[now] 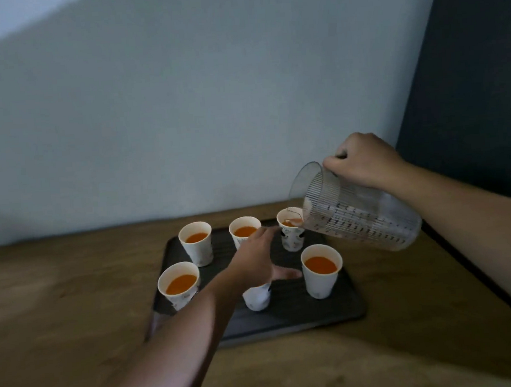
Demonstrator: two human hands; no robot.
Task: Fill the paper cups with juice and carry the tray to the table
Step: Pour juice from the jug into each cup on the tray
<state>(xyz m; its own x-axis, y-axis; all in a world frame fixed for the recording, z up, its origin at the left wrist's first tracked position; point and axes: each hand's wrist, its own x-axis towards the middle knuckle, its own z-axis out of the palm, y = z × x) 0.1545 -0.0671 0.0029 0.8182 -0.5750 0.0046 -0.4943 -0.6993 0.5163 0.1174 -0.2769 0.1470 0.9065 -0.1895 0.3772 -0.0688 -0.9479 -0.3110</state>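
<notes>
Wooden counter (74,296): right hand (363,158) fingers clenching tilted ribbed clear jug (355,213); left hand (253,260) fingers spread.

**Both arms out over the tray**

Right hand (363,158) is up high beyond the tray's (332,315) far right corner, fist wrapped tight on the jug (355,210), wrist tipped forward, forearm slanting in from the right. Left hand (257,259) reaches across the tray's middle, fingers loosely spread, thumb out to the right, gripping nothing.
</notes>
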